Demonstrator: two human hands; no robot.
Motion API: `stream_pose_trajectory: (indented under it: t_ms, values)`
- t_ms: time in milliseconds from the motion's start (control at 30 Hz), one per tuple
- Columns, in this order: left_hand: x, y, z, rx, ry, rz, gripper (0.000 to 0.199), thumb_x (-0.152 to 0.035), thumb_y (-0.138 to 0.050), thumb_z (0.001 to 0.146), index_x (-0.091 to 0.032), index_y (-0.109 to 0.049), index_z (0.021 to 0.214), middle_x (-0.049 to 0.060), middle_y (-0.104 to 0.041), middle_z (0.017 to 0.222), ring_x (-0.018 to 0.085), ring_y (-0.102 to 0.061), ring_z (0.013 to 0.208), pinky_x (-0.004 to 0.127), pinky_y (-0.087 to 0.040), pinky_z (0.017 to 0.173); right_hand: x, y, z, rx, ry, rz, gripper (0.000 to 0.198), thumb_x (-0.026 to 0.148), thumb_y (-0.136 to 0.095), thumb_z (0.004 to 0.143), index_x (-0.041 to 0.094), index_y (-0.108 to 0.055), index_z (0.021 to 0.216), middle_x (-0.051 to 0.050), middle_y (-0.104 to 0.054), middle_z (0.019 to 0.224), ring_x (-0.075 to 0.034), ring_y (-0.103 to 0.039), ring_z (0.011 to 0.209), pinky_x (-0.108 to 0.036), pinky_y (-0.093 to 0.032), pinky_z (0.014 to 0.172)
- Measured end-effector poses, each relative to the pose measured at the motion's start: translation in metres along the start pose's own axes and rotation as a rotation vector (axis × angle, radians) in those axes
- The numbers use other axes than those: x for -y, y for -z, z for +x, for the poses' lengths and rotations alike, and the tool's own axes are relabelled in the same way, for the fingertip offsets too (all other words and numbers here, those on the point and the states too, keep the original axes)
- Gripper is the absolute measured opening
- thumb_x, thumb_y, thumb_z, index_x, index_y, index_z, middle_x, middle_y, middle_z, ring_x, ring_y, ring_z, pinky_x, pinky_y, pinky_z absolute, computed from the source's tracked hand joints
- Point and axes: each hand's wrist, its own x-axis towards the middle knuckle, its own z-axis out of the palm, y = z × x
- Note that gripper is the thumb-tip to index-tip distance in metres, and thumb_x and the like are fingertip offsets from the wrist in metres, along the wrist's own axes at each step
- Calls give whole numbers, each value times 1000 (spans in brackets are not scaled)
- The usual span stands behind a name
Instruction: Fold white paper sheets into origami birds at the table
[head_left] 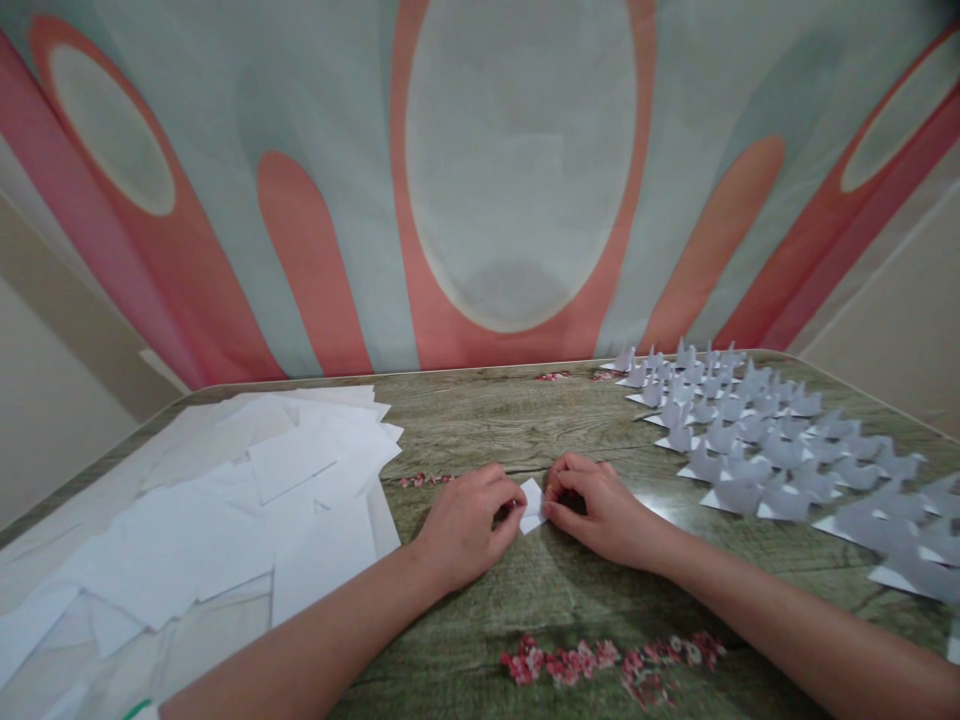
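Observation:
Between my hands is a small folded piece of white paper (pixel 532 506), near the middle of the table. My left hand (pixel 476 515) pinches its left edge between thumb and fingers. From the other side, my right hand (pixel 592 503) grips the right edge with thumb and fingertips. The paper's creases are too small to make out fully, and my fingertips hide its side edges.
Loose white sheets (pixel 202 530) lie in an overlapping heap on the left. Rows of folded paper birds (pixel 780 440) stand at the right. The wood-grain table (pixel 465 650) carries pink blossom prints. Behind it hangs a patterned backdrop (pixel 517 180).

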Motion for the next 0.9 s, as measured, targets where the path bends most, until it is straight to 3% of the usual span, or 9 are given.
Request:
stream_pose_trajectory:
  t_ms: [600,900]
  values:
    - [0,0,0,46,-15,23,11,-19,-47,86,-19,-58,84,3,-53,86,16,-50,83,26,-40,74,5,-4,0,-11,-64,-50,6,23,-57,76,20,-59,72,-1,-56,84,-17,-52,83,-34,-30,77]
    - [-3,2,0,66,-76,183,13,-20,-45,87,-18,-57,81,3,-51,86,17,-48,83,27,-40,71,7,-5,1,-4,-82,-85,4,22,-56,75,19,-57,73,-2,-55,84,-18,-51,85,-34,-30,77]
